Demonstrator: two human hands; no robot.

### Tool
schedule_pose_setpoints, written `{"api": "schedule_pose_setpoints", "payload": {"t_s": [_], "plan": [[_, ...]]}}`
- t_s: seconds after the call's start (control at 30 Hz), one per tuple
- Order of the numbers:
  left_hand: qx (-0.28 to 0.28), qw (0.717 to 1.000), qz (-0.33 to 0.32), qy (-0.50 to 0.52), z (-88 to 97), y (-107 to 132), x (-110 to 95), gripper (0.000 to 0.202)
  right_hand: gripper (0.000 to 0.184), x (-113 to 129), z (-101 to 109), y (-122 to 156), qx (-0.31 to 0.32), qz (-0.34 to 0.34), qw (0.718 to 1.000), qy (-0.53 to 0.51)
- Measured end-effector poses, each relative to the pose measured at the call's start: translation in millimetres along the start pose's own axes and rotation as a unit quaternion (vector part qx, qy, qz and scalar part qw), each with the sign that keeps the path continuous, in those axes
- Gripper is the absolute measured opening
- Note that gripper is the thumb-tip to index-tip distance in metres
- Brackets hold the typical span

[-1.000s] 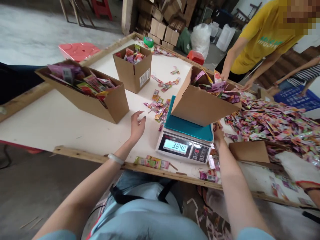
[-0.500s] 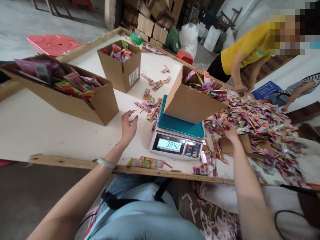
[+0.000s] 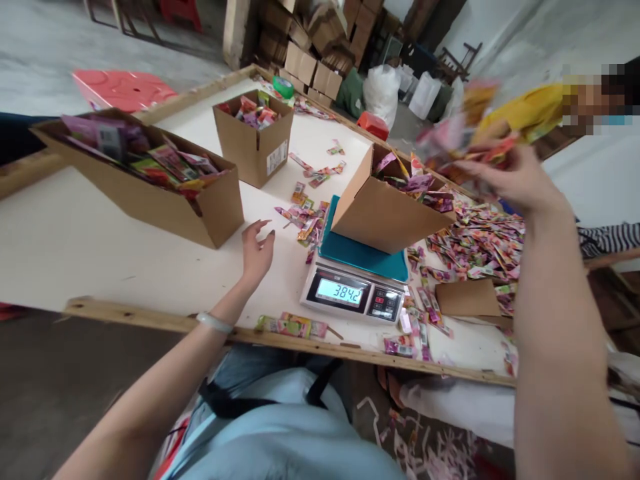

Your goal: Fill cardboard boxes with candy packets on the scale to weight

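Widest open lane: L part of table (image 3: 75, 233), from near edge up to the long carton (image 3: 165, 207). Narrower gap betw. that carton & the digital scale (image 3: 347, 293) — L hand (image 3: 259, 252), fingers curled loosely, is in it. Obstacles: open carton (image 3: 387, 220) up on the scale, heaped w/ packets; small carton (image 3: 250, 150) twd far-L corner; packet pile (image 3: 480, 240) on R side. R hand (image 3: 527, 175), gripping stick packets (image 3: 457, 137), blocks air R of scale — above the pile.
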State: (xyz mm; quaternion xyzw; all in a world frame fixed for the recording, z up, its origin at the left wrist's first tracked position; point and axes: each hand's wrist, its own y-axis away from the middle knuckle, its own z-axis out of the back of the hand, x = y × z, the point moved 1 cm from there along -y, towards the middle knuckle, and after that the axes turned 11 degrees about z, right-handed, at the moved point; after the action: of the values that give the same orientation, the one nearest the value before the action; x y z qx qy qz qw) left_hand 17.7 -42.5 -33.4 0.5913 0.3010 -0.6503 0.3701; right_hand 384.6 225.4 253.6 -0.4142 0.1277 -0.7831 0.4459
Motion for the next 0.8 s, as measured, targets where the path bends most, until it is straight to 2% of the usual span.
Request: {"api": "schedule_pose_setpoints", "payload": {"t_s": [0.07,0.1,0.17,0.2,0.33,0.43,0.5,0.63,0.7,0.8], "plan": [[-0.005,1.0,0.006,0.003,1.2,0,-1,0.035,0.065,12,-22,-8,0.126,-0.006,0.992,0.028],[-0.006,1.0,0.005,0.007,1.5,0,-1,0.035,0.076,14,-28,-10,0.146,0.003,0.988,0.039],[-0.003,1.0,0.002,0.016,1.8,1,0,0.034,0.089,13,-29,-10,0.104,0.025,0.993,0.048],[0.0,1.0,-0.001,0.018,1.7,1,0,0.034,0.085,11,-26,-8,0.068,0.038,0.996,0.044],[0.014,1.0,-0.003,0.008,0.6,2,0,0.035,0.048,-11,-3,11,-0.059,0.088,0.994,0.007],[0.018,1.0,-0.003,0.003,-1.7,2,0,0.036,0.036,-32,7,31,-0.121,0.015,0.993,-0.006],[0.02,1.0,-0.003,0.001,-3.3,2,-1,0.036,0.028,-44,7,41,-0.137,-0.047,0.989,-0.009],[0.022,1.0,0.0,-0.01,-2.3,2,0,0.038,0.015,-58,2,47,-0.156,-0.121,0.98,-0.034],[0.021,1.0,0.0,-0.011,-1.3,2,2,0.038,0.016,-62,-6,46,-0.151,-0.166,0.972,-0.067],[0.034,0.999,0.008,-0.004,-7.7,-1,6,0.039,0.025,-66,-28,44,-0.1,-0.228,0.961,-0.123]]}}
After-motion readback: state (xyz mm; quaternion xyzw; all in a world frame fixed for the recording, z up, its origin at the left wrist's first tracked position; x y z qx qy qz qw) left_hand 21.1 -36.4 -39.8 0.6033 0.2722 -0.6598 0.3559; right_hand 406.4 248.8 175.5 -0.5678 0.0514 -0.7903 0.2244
